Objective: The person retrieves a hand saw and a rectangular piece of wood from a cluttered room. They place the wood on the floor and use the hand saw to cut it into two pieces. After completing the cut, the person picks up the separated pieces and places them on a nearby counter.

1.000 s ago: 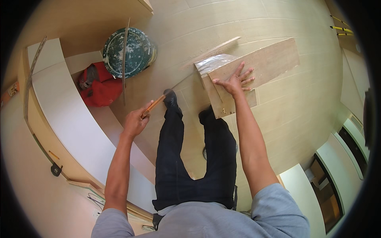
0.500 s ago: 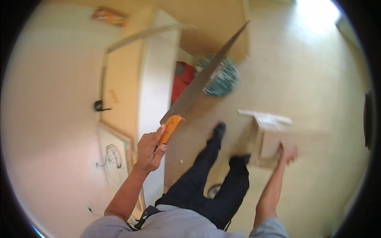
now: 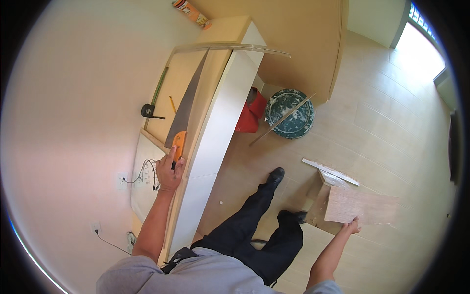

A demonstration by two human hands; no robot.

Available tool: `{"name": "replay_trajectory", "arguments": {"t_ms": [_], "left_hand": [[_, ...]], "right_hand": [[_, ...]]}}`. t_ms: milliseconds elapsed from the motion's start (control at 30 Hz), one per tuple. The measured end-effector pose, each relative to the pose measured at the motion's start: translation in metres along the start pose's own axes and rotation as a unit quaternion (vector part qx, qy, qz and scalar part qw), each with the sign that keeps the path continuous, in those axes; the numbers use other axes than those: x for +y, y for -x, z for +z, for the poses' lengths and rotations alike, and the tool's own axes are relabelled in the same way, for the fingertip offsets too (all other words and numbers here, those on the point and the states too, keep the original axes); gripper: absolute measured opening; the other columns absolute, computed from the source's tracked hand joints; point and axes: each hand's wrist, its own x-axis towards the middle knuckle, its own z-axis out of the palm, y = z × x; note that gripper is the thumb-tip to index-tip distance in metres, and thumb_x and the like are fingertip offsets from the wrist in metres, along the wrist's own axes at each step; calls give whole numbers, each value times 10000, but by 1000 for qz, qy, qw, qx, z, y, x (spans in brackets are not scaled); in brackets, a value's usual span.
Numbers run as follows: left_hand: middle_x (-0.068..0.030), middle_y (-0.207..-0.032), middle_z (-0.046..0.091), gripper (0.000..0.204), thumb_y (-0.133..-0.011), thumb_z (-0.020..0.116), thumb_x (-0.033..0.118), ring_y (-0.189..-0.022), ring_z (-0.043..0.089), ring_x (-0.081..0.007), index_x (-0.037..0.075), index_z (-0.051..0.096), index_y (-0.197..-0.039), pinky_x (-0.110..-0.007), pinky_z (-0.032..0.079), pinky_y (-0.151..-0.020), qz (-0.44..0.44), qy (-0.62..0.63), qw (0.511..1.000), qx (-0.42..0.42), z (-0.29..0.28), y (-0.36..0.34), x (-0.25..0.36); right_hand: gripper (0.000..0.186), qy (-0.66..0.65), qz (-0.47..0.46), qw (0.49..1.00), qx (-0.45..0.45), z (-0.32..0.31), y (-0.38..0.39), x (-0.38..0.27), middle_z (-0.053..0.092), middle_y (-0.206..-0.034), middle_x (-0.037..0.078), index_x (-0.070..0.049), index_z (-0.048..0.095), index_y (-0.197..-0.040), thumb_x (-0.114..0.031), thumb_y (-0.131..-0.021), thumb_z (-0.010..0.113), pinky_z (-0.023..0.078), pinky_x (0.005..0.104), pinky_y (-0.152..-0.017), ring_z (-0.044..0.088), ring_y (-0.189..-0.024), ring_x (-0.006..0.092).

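Observation:
My left hand (image 3: 169, 171) is closed round the orange handle of a handsaw (image 3: 188, 105). The saw's long grey blade lies over the wooden top of the cabinet (image 3: 203, 88) on the left, its tip reaching a thin pale strip (image 3: 235, 47) that crosses the far end. Low on the right, my right hand (image 3: 351, 226) grips the near edge of a flat wooden board (image 3: 360, 203). That board rests on a small wooden stool or box (image 3: 318, 208) and sticks out beyond its right side. Most of the support's shape is hidden under the board.
On the cabinet top lie a tape measure (image 3: 147, 110), a yellow pencil (image 3: 172, 104) and a cartridge tube (image 3: 192, 14). Dark cables (image 3: 149, 169) run by the wall. A paint-spattered green bucket (image 3: 290, 113) carries a thin strip, beside a red bag (image 3: 251, 115). A white strip (image 3: 330, 171) lies near the stool.
The saw has swung left, from above the floor to over the cabinet top, still in my left hand. My right hand has shifted to the board's near edge. The view has turned somewhat.

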Motion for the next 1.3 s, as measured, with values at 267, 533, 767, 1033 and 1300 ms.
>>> {"name": "replay_trajectory", "arguments": {"t_ms": [267,533,767,1033,1300], "left_hand": [[-45,-828,656,578,-1053,671,435,-786,634,-273,122,622,-1537,-436,429,-761,-96,20,995,33,12,3,20],[-68,-879,667,523,-1064,650,447,-828,643,-267,172,652,-1510,-437,439,-799,-210,-5,978,-7,-24,54,19],[-81,-880,677,509,-1069,640,457,-834,651,-276,162,672,-1482,-447,438,-801,-263,-11,965,3,-51,123,1],[-72,-910,678,521,-1023,705,398,-862,647,-275,139,674,-1474,-456,440,-826,-268,-18,963,-32,-54,166,-27],[-61,-932,660,523,-1013,715,397,-896,634,-270,148,676,-1471,-452,442,-849,-262,-22,964,-39,-51,179,-53]], "right_hand": [[578,-16,80,956,-283,-79,55,-83,546,-1558,226,12,388,-1619,-182,-1119,604,521,584,-1153,590,-1373,407],[574,58,-2,831,-554,-59,265,-172,608,-1437,130,-61,481,-1519,-133,-1018,752,534,514,-1125,605,-1304,311],[538,105,25,727,-678,60,484,-129,630,-1400,127,-44,499,-1494,-49,-1003,721,570,468,-1066,647,-1245,270],[443,110,114,649,-744,144,666,-36,686,-1341,104,-28,589,-1445,20,-1011,664,571,427,-1041,682,-1194,243],[380,67,148,685,-710,175,738,18,703,-1275,110,-29,590,-1392,19,-1023,670,593,418,-1000,704,-1119,230]]}}
